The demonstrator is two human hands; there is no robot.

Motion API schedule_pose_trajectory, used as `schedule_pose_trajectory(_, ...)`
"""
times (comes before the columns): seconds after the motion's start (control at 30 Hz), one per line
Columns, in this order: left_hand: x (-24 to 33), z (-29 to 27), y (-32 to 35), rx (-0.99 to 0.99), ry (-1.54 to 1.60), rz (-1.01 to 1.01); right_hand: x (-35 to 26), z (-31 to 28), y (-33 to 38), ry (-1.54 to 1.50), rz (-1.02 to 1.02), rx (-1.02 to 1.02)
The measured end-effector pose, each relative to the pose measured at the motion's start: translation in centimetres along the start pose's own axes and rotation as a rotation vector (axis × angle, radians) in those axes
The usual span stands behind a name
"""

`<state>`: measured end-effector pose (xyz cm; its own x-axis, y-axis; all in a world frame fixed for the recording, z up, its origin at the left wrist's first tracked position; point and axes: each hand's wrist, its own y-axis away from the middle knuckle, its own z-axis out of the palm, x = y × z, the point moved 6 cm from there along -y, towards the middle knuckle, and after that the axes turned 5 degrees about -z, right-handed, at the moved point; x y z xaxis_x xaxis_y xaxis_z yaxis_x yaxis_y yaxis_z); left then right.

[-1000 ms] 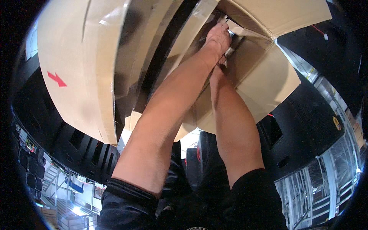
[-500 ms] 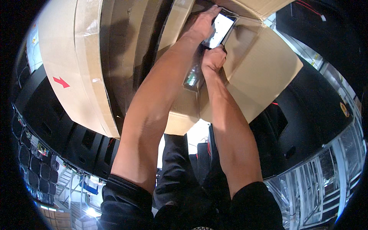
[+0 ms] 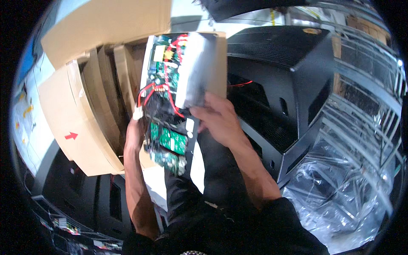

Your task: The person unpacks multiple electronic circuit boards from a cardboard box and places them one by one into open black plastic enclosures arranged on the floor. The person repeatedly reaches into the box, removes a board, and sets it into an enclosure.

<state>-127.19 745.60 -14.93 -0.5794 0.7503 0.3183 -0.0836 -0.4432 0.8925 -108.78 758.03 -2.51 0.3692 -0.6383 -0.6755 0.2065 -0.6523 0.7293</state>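
An electronics module hangs over my legs in front of the open cardboard box, held between both hands. Green circuit boards, red wires and a white connector show on its face, and a silvery metal cover or plate runs along its right part, blurred by motion. My left hand grips the left edge near the white connector; its fingers are mostly hidden behind the module. On the right edge, my right hand is closed on the module's lower metal part, thumb over the front.
The cardboard box, with a red arrow and upright inner dividers, stands at the left. To the right are black slotted cabinets with red wires showing. Crumpled clear plastic and metal racking lie beyond.
The module has come up out of the box and toward me, its circuit side now showing. Both hands have moved with it, and the view has shifted to the right.
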Motion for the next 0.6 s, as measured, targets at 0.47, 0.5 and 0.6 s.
schedule_pose_trajectory(0.47,-15.0,-5.0,11.5,0.025,-0.62,-0.101,-3.2,-36.3,10.9,-0.572,-0.479,0.472)
schedule_pose_trajectory(0.5,-16.3,-5.5,12.0,0.07,-0.669,-0.097,-3.2,-38.2,10.0,-0.582,-0.458,0.488)
schedule_pose_trajectory(0.6,-16.8,-3.5,15.1,0.187,-0.753,-0.161,1.1,-45.7,5.7,-0.544,-0.472,0.336)
